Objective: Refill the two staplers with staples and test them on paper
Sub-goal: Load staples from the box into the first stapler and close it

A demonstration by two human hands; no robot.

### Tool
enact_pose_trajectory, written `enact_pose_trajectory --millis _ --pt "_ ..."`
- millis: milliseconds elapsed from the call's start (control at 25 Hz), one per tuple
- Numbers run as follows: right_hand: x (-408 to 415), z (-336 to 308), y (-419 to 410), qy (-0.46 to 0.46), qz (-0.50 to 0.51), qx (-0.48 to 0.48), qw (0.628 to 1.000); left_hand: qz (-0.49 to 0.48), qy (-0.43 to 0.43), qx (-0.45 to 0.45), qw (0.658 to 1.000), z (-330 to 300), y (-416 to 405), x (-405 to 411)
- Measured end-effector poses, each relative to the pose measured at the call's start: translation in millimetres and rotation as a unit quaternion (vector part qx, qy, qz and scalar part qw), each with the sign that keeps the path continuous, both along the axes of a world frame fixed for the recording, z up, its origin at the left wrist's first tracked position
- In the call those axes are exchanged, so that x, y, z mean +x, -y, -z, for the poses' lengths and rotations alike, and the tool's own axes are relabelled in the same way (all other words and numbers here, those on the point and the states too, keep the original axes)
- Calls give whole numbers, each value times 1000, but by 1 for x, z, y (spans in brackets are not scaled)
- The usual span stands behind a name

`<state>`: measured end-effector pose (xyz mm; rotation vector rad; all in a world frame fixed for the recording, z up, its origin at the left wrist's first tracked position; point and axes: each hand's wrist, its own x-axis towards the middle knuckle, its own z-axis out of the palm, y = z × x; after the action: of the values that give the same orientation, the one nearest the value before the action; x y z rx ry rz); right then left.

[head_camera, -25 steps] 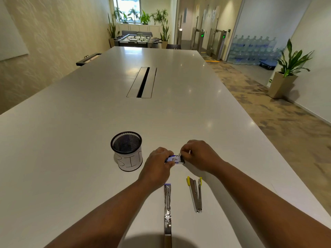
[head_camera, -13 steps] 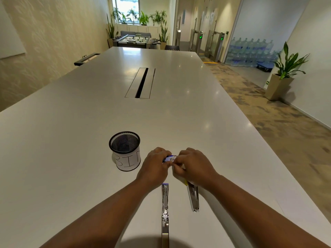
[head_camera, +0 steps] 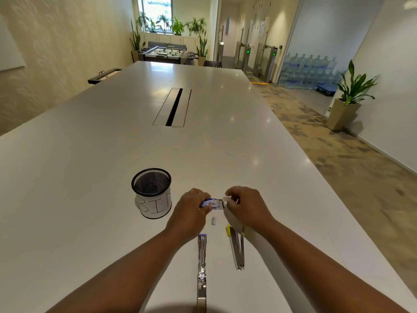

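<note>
Since the earlier frame the right hand [head_camera: 247, 205] has slid right, pinching the staple box [head_camera: 211, 203] tray open while the left hand [head_camera: 191, 208] grips its sleeve, staple strip [head_camera: 214, 220] now lying just below the box, both staplers [head_camera: 237, 247] further below.

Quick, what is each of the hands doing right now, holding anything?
Left hand: grips the blue staple box.
Right hand: pinches the box's white inner tray at its end.
</note>
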<state>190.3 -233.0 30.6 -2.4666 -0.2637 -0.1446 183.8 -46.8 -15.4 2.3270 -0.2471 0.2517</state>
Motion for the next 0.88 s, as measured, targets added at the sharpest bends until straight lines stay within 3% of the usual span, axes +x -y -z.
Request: enact_pose_trajectory --millis 280,880 --pt "11 6 -10 -129 68 67 987 2 5 1 1000 3 -1 2" --pt "7 -1 -23 -180 76 123 973 -8 12 21 1000 8 -1 5"
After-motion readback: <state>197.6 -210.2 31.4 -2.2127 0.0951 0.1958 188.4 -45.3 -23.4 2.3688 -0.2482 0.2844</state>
